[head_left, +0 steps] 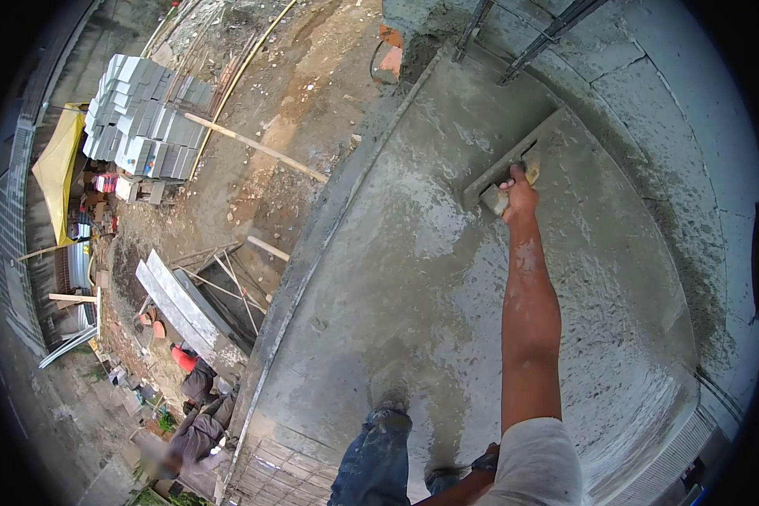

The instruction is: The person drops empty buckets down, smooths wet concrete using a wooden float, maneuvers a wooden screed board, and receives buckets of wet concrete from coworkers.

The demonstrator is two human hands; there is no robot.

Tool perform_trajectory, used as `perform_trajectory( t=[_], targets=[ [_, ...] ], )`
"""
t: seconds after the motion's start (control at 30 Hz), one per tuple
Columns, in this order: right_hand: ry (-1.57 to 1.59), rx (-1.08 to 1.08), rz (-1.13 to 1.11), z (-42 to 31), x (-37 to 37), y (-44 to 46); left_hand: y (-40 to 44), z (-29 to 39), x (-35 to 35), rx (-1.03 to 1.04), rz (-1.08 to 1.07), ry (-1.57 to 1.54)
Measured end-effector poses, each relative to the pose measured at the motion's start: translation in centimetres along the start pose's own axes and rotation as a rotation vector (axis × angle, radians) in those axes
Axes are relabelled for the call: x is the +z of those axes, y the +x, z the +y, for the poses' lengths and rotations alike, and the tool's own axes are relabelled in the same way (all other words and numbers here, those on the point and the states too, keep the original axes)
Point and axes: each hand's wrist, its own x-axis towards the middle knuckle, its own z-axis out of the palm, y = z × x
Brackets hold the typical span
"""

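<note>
I have the right hand (521, 196) wrapped round the float (522, 151), which lies on wet concrete (447, 287) near the bars (550, 40); I cannot tell how the left hand (490, 455), mostly hidden, stands.

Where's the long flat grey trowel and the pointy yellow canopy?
Long flat grey trowel (504, 166): head view, middle of its blade.
Pointy yellow canopy (60, 170): head view, middle of its top.
</note>
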Motion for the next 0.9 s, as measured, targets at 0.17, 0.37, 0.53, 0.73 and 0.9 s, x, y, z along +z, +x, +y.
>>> perform_trajectory(
  t=[0.17, 0.37, 0.53, 0.73, 0.9],
  targets=[
    [-0.049, -0.008, -0.036, 1.5, 0.5, -2.4, -0.3, -0.4, -0.1, -0.001, 0.002, -0.001],
    [-0.028, 0.066, -0.132, 1.7, 1.0, -4.0, -0.3, -0.8, -0.1, -0.015, 0.007, 0.000],
    [-0.183, 0.020, -0.157, -0.4, -1.8, -6.8, -0.3, -1.0, -0.4, -0.026, 0.014, 0.010],
    [-0.086, -0.060, 0.226, -1.1, -3.2, -1.6, -0.5, -1.6, -0.5, -0.037, 0.013, 0.009],
    [-0.048, -0.045, 0.183, 0.3, -1.5, -1.1, -0.6, -1.9, -0.3, -0.043, 0.022, 0.010]
  ],
)
